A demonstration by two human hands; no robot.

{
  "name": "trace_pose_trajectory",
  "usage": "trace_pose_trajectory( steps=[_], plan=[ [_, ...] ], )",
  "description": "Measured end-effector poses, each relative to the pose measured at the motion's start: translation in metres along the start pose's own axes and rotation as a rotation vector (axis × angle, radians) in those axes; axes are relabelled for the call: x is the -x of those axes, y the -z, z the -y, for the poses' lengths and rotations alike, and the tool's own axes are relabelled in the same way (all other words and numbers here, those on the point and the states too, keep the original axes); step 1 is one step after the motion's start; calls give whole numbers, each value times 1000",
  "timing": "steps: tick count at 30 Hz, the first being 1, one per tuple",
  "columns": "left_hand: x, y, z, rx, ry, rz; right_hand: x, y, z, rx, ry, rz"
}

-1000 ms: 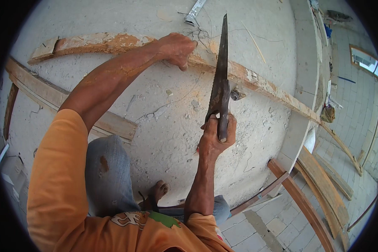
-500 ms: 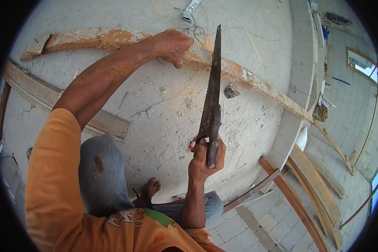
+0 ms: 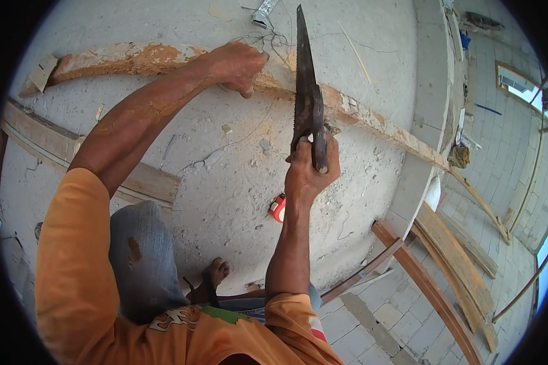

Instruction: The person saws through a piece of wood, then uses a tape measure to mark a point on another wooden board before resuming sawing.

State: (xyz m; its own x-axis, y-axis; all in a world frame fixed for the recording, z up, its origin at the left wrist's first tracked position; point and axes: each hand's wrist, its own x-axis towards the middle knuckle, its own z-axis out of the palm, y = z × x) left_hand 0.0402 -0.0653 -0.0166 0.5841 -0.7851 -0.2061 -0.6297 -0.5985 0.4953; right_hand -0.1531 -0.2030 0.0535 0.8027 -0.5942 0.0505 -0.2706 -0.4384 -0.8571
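The right hand (image 3: 312,163) is wrapped round the saw (image 3: 305,67), which crosses the plank (image 3: 134,59) on the floor (image 3: 341,204); the left hand (image 3: 240,66) curls over the plank, whether gripping I can't tell. Sawing seems in hand, calling for a steady plank. Nearer floor gives room around a red tape measure (image 3: 278,208); rightward stands a ledge (image 3: 430,115).

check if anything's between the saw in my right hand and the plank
Nothing visible stands between them: the saw in the right hand overlaps the plank in view; contact is unclear. The left hand is on the plank, left of the saw, and the tape measure lies nearer the person.
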Motion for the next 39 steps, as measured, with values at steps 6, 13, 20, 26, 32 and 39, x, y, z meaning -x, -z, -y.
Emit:
trace_pose_trajectory(
  steps=[6, 13, 20, 26, 32, 39],
  plan=[
    [4, -9, 8, 26, 22, -13, 24, -9, 2, -8, -27, -25],
    [-18, 5, 0, 50, -13, 11, -44, -21, -6, 82, 13, 14],
    [3, -11, 11, 67, 36, 89, 83, 29, -1, 37, -97, 79],
    [-6, -17, 4, 42, 6, 12, -24, -36, -28, -96, 80, -91],
    [-1, -30, -5, -24, -29, -66, -4, -15, -20, -174, 23, -129],
    [1, -44, 11, -168, 64, -63, 45, 60, 15, -376, 62, -361]
  ],
)
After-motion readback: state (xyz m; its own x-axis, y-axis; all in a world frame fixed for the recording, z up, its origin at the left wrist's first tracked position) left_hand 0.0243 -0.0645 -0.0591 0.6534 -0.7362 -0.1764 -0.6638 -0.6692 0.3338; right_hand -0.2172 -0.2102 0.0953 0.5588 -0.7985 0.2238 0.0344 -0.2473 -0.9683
